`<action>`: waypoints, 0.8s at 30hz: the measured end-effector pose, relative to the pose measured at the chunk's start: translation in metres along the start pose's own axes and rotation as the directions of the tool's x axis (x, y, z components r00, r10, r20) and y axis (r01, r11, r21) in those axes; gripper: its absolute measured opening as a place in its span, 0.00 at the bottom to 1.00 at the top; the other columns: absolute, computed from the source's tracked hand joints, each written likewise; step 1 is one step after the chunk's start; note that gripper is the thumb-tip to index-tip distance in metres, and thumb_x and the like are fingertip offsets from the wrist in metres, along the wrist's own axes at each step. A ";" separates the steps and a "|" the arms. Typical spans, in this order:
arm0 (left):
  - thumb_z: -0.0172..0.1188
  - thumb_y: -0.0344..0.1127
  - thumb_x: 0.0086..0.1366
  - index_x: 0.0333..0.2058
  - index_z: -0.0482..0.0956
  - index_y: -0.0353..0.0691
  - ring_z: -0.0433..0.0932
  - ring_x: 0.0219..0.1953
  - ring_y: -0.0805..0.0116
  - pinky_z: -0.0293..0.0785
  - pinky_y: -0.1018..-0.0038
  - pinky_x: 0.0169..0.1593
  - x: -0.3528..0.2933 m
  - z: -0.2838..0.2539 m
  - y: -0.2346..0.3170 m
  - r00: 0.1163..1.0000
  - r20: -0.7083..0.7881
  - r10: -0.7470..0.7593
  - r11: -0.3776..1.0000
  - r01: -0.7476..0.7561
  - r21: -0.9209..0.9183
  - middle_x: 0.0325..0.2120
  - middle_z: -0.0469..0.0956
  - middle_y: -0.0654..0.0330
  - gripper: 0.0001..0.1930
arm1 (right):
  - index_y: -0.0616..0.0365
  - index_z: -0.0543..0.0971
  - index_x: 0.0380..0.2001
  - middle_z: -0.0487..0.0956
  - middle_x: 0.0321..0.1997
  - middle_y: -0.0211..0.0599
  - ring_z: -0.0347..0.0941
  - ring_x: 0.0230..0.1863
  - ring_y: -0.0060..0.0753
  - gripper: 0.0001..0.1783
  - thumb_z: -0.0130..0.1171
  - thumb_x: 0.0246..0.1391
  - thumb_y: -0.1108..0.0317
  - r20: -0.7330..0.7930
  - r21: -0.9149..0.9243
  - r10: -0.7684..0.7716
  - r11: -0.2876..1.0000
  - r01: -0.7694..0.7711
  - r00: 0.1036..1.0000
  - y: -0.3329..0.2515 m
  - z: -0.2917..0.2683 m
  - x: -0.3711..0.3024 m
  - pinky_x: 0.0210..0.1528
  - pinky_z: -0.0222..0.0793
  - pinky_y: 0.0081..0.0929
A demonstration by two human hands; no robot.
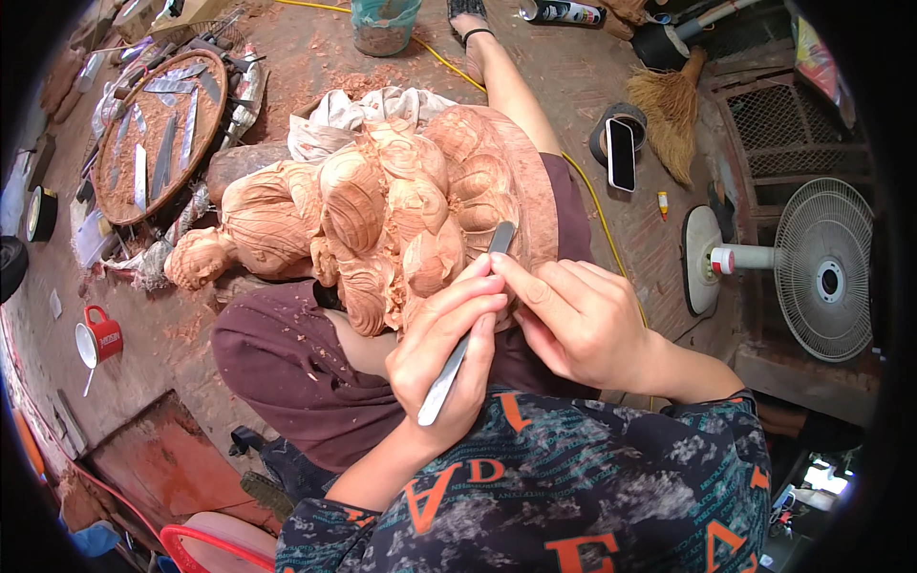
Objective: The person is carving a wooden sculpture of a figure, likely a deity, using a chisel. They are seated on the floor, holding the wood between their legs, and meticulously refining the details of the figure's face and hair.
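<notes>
A carved wooden statue [272, 224] lies on its side across my lap, its head at the left and its round base [540, 210] at the right. My left hand [449, 349] is wrapped round a flat steel carving chisel [447, 380], whose broad, light end sticks out below the palm. The dark far end rests against the rounded, petal-like carving near the base. My right hand [583, 320] is closed, with its fingertips pressed on the chisel just short of that far end. Wood shavings lie in the carved hollows.
A round basket [222, 105] of blades stands at far left, a red mug [98, 336] below it. A pale cloth [358, 115] lies behind the statue. At right are a phone [621, 156] on a tape roll, a straw brush [669, 119], a fan [826, 272] and a yellow cord [600, 205].
</notes>
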State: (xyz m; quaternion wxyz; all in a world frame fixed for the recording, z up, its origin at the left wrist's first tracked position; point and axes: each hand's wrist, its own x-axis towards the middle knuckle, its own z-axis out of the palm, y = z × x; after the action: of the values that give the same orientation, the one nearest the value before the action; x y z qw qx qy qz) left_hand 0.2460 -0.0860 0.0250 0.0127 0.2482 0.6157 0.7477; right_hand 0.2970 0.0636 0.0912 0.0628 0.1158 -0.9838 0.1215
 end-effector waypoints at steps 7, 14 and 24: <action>0.57 0.15 0.55 0.35 0.80 0.26 0.79 0.47 0.53 0.76 0.67 0.50 0.001 0.000 0.003 0.999 0.032 0.013 0.999 -0.014 0.038 0.37 0.80 0.47 0.08 | 0.68 0.71 0.54 0.73 0.28 0.36 0.73 0.26 0.33 0.31 0.60 0.42 0.72 0.020 0.046 0.035 0.998 -0.036 0.999 -0.006 -0.004 0.000 0.30 0.70 0.28; 0.56 0.15 0.55 0.33 0.79 0.26 0.81 0.45 0.53 0.77 0.67 0.47 0.023 -0.002 0.001 0.995 0.063 0.080 0.996 -0.083 0.045 0.35 0.80 0.46 0.07 | 0.70 0.69 0.55 0.73 0.28 0.37 0.73 0.26 0.33 0.33 0.59 0.41 0.72 0.000 0.056 0.041 0.998 -0.041 0.999 -0.004 -0.004 0.007 0.29 0.69 0.27; 0.56 0.14 0.54 0.32 0.79 0.27 0.80 0.45 0.55 0.77 0.69 0.46 0.014 -0.010 -0.002 0.991 0.116 0.062 0.997 -0.067 0.036 0.36 0.80 0.47 0.07 | 0.71 0.69 0.55 0.71 0.27 0.37 0.71 0.24 0.34 0.34 0.60 0.41 0.74 -0.009 0.043 0.058 0.997 -0.057 0.998 -0.010 0.003 0.003 0.28 0.69 0.29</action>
State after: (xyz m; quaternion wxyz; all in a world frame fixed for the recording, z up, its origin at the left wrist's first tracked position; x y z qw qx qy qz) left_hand 0.2296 -0.0907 0.0267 0.0190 0.3107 0.6205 0.7198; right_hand 0.2958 0.0526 0.0915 0.0618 0.0880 -0.9836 0.1447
